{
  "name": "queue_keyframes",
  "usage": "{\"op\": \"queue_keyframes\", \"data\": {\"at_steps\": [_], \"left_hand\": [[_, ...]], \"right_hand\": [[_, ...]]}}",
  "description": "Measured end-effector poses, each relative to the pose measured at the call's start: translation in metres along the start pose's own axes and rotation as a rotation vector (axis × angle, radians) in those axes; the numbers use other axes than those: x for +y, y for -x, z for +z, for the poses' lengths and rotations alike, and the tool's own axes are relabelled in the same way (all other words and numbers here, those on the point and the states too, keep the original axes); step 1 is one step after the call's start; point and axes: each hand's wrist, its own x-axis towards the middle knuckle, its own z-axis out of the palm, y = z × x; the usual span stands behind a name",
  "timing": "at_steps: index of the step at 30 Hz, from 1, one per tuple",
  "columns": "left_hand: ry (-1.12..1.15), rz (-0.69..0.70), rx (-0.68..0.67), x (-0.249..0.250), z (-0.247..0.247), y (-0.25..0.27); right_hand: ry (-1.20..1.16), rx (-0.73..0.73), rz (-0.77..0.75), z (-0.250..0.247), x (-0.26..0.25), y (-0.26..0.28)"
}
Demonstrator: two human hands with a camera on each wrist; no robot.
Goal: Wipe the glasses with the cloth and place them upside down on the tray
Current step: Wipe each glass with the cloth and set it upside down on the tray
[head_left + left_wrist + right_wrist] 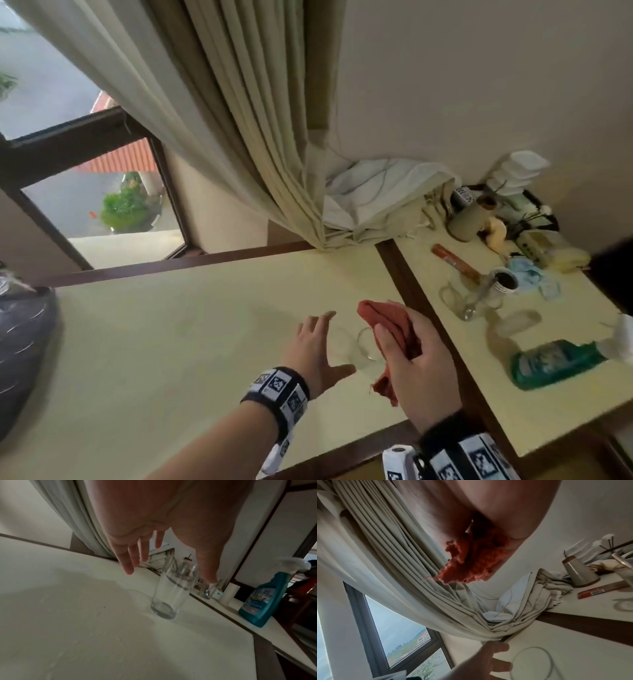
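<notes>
A clear empty glass stands upright on the cream table. My left hand hovers over it with fingers and thumb spread to either side of it, touching nothing. Its fingers show beside the glass rim in the right wrist view. Just right of the glass, my right hand grips a bunched red cloth. No tray shows in any view.
A second table to the right carries a glass with a spoon, other clear glasses, a mug, a red box and a teal spray bottle. Curtains drape onto the back corner. A dark bag sits far left.
</notes>
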Motion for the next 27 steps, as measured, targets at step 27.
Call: {"op": "queue_keyframes", "data": {"at_steps": [27], "left_hand": [[0.571, 0.042, 0.335, 0.022, -0.049, 0.029]], "right_hand": [[-0.099, 0.017, -0.186, -0.033, -0.026, -0.037]]}}
